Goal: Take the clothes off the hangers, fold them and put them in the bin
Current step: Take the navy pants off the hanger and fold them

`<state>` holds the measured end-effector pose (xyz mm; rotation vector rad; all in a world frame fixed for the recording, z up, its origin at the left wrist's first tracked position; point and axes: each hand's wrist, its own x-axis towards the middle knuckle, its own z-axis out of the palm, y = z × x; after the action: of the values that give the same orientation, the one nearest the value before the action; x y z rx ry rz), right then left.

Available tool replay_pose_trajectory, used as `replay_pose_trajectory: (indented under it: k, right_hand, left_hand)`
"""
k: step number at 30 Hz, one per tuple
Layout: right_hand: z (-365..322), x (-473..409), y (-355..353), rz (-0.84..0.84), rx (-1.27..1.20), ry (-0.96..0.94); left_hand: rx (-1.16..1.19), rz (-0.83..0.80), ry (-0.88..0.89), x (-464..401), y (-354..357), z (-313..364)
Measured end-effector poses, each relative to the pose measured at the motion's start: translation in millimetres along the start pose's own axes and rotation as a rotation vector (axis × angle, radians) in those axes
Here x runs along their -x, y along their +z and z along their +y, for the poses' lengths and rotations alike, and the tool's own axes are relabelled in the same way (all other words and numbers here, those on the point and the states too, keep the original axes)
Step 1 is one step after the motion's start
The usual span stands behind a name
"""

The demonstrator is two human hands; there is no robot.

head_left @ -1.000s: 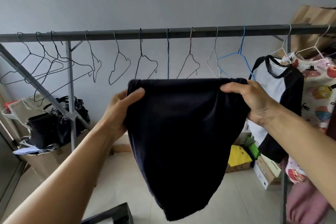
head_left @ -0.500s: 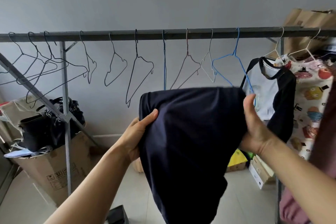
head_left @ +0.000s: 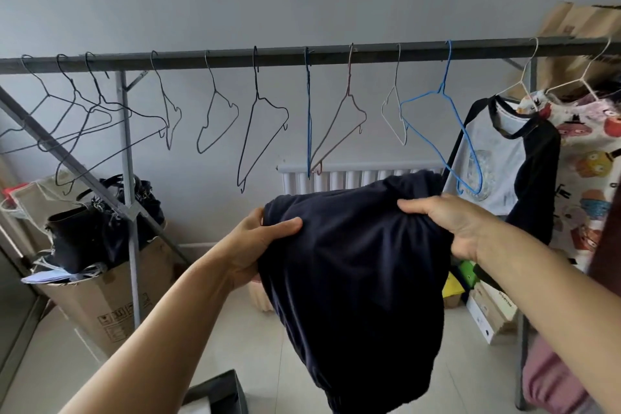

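Note:
A dark navy garment hangs folded in front of me, held up by both hands at its top edge. My left hand grips the left corner, thumb lying across the front of the cloth. My right hand grips the right corner with its fingers curled over the bunched fabric. Behind, a grey rail carries several bare wire hangers, among them a blue hanger. A white shirt with black sleeves and a cartoon-print garment still hang at the right. A dark bin corner shows at the bottom.
A cardboard box stuffed with dark bags stands left, behind the rack's upright post. A white radiator is on the back wall. Small boxes lie on the floor at right, beside a pink cloth.
Both hands have lowered the navy garment from just under the rail and brought its top corners closer together. The radiator behind it has come into sight.

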<state>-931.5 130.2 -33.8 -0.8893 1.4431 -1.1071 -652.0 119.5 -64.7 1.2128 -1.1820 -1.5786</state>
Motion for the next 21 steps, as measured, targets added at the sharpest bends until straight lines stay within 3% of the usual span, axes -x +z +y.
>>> replay_pose_trajectory:
  k: [3,6,11,15,18,21]
  right_hand:
    - [10.8,-2.5,4.0,0.081,0.171,-0.08]
    - [16.6,-8.8,4.2,0.167,0.23,-0.131]
    - [9.3,-13.8,3.4,0.188,0.073,-0.194]
    - [-0.1,-17.3,5.4,0.146,-0.109,-0.108]
    - [-9.8,-15.4,8.0,0.098,-0.185,-0.058]
    - [-17.4,-11.0,10.2,0.066,-0.251,-0.041]
  left_hand:
    - [0.0,0.128,0.015,-7.6,7.8,-2.0]
    - [0.042,0.15,0.088,-9.2,16.6,-4.6]
    - [0.024,0.13,0.166,-6.6,19.0,-1.2]
    - [0.066,0.025,0.215,0.9,15.9,3.2]
    - [-0.143,-0.125,0.28,3.5,9.5,2.9]
    - [-0.526,-0.055,0.339,2.8,10.7,3.7]
